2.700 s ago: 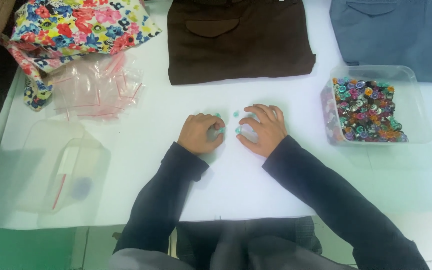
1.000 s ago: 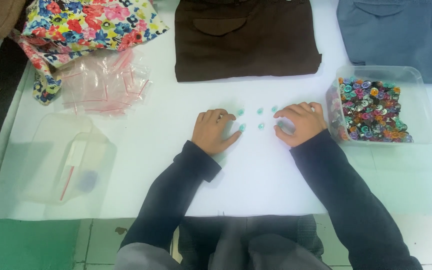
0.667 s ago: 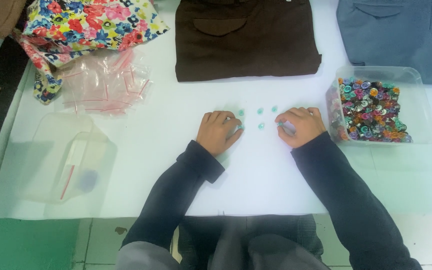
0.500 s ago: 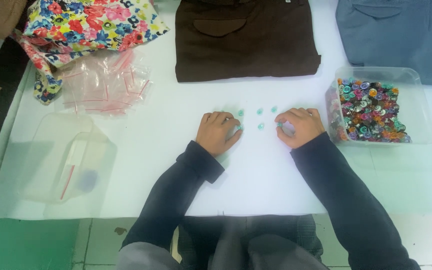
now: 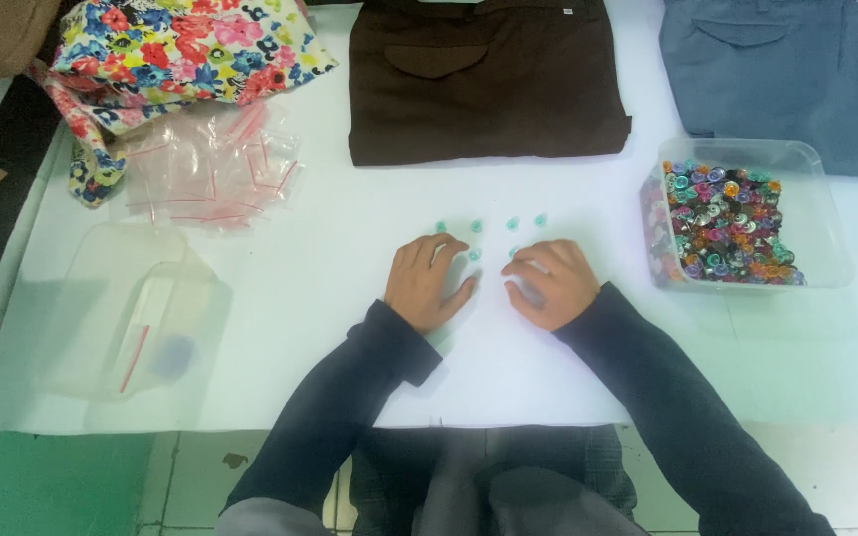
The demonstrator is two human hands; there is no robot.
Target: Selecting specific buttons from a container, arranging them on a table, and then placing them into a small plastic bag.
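Several small teal buttons point(image 5: 512, 223) lie in a loose row on the white table sheet point(image 5: 330, 298), just beyond my fingers. My left hand point(image 5: 427, 284) rests palm down on the sheet, fingers slightly apart, its fingertips beside one button point(image 5: 474, 255). My right hand point(image 5: 548, 284) is curled, knuckles up, with a small pale bluish piece pinched under its fingers and thumb. Both arms wear dark sleeves.
A clear plastic tub point(image 5: 826, 260) full of mixed coloured buttons stands right of my right hand. Folded brown trousers point(image 5: 484, 79) and blue-grey trousers point(image 5: 796, 69) lie at the back. Flowered cloth point(image 5: 181, 45), small clear zip bags point(image 5: 206, 169) and a clear lidded container point(image 5: 146, 318) sit on the left.
My right hand has drawn left, away from the tub and closer to my left hand. My left hand has stayed by the teal buttons.
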